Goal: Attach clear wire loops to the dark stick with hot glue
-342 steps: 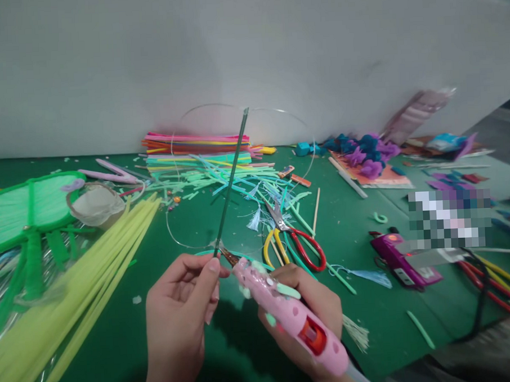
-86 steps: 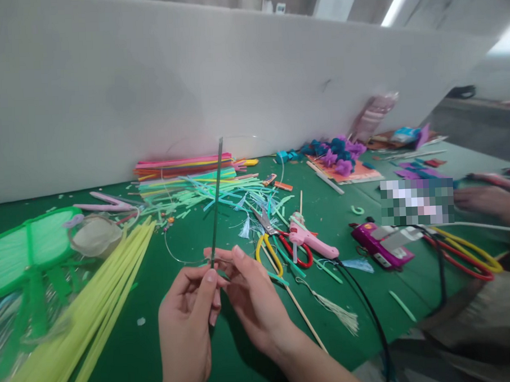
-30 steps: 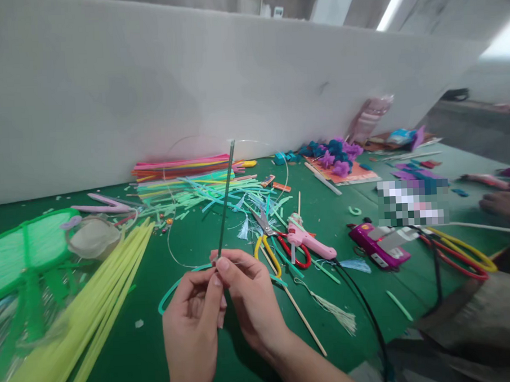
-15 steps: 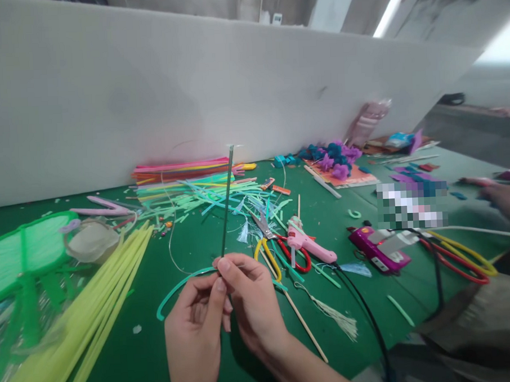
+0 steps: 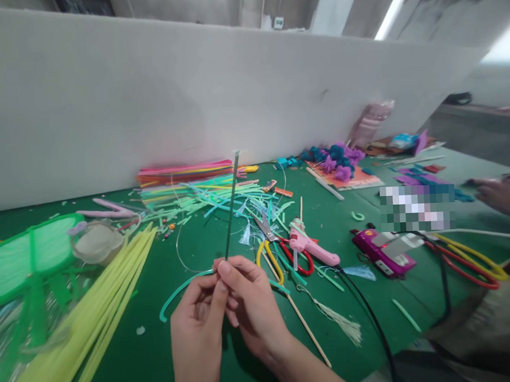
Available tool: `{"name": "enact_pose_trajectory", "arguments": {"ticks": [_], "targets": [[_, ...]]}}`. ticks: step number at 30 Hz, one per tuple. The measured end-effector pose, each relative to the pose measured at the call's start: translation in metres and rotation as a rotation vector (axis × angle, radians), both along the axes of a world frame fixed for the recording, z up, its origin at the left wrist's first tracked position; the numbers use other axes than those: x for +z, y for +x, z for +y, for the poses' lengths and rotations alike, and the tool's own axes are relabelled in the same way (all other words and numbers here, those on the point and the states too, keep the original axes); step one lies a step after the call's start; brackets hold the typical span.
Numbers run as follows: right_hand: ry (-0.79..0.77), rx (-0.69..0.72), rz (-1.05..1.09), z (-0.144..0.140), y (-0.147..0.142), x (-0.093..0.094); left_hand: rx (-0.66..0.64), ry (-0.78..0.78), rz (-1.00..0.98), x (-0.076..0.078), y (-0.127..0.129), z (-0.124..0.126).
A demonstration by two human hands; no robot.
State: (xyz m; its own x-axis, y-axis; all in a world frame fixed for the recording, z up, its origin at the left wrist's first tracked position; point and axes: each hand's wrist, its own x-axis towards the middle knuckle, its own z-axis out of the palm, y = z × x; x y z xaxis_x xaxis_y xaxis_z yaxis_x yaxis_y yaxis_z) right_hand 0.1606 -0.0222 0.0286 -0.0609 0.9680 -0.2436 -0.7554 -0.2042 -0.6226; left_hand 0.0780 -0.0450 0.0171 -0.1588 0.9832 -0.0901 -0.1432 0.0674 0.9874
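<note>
In front of me, my left hand (image 5: 201, 323) and my right hand (image 5: 254, 309) meet with closed fingertips. They pinch the lower end of a thin dark green stick (image 5: 231, 209), which stands nearly upright. A curved teal strip (image 5: 177, 290) passes behind both hands and comes out on either side; whether the fingers grip it is hidden. From near the fingertips a fine wire (image 5: 177, 245) loops up to the left. Scissors (image 5: 269, 235) with yellow and red handles lie just right of my hands, beside a pink glue gun (image 5: 310, 245).
Yellow-green strips (image 5: 111, 293) and a green framed piece (image 5: 33, 257) lie left. Coloured strips (image 5: 186, 174) are piled along the white partition (image 5: 149, 94). At right are purple and blue flowers (image 5: 338, 159), a magenta power strip (image 5: 380, 253), a black cord (image 5: 365, 304) and another person's hand (image 5: 498, 197).
The view has shifted slightly, and my hands keep their pinch on the stick. At far right, the other person's hand has moved a little.
</note>
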Motion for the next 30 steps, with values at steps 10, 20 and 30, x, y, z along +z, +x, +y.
{"name": "enact_pose_trajectory", "arguments": {"ticks": [10, 20, 30], "targets": [[-0.038, -0.026, -0.061, 0.0012, 0.0075, 0.0005, -0.187, 0.044, 0.068, 0.0034, 0.0014, -0.0013], [0.028, 0.026, -0.099, 0.0015, 0.0043, 0.0028, -0.080, 0.030, -0.014, -0.0008, 0.0002, 0.0001], [-0.002, -0.018, -0.033, 0.0010, 0.0057, 0.0051, -0.115, 0.015, -0.010, -0.0021, 0.0029, 0.0002]]}}
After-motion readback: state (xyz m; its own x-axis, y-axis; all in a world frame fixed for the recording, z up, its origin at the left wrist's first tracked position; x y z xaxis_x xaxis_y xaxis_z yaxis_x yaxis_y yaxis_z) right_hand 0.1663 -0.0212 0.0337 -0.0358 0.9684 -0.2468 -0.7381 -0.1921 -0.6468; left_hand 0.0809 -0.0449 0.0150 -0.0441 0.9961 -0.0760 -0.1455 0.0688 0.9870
